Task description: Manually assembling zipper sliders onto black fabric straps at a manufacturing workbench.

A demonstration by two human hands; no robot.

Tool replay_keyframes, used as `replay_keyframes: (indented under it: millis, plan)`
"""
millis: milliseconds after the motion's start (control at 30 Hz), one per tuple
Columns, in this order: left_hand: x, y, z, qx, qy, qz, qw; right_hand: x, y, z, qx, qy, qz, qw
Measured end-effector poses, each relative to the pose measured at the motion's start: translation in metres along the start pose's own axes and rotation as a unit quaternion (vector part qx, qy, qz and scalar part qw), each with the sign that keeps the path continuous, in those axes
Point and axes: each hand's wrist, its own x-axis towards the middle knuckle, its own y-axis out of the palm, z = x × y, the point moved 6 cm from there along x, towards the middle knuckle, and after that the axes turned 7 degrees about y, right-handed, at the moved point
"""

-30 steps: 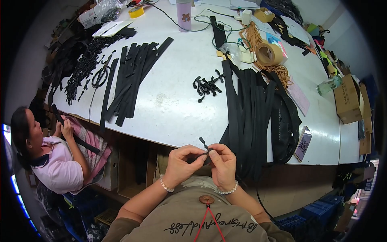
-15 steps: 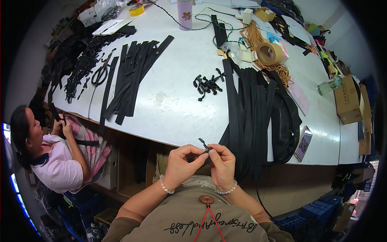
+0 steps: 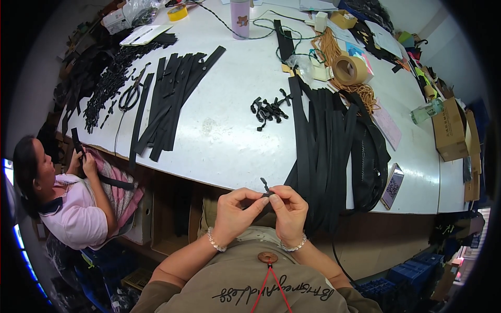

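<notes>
My left hand [image 3: 237, 209] and my right hand [image 3: 290, 212] meet just off the table's near edge, thumbs and forefingers pinched together. Between them is a small black zipper pull [image 3: 264, 183], its tip sticking up above the fingertips. Dark material shows below the pinch, mostly covered by my fingers. Several similar black pulls [image 3: 269, 109] lie in a loose pile farther up the table. To the right of my hands, long black zipper strips [image 3: 326, 141] hang over the table edge.
A black bag [image 3: 368, 167] and a phone [image 3: 392, 187] lie right of the strips. More black strips [image 3: 175, 99], scissors [image 3: 130, 96] and a large heap of pulls [image 3: 104, 83] are at left. A co-worker [image 3: 78, 203] sits there, holding a black strip. Behind stand a tape roll [image 3: 349, 70] and a bottle [image 3: 240, 20].
The zipper pull's tip has turned more upright and slightly rightward between my fingers. My right hand has shifted a little. The co-worker's black strip has been raised.
</notes>
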Motion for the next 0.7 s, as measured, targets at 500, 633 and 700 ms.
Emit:
replay_keyframes:
  millis: [500, 633, 700]
  plan:
    - [-0.0009, 0.0026, -0.0012, -0.008, -0.007, 0.004, 1.0, 0.0017, -0.0037, -0.0016, 0.063, 0.041, 0.01, 0.997]
    - [-0.0004, 0.0011, 0.0005, -0.004, 0.006, 0.005, 1.0, 0.0029, -0.0045, 0.0019, 0.048, 0.031, 0.026, 0.998]
    - [-0.0001, 0.0003, -0.0013, 0.0, 0.011, 0.007, 1.0, 0.0052, -0.0054, 0.0027, 0.016, 0.033, 0.054, 0.998]
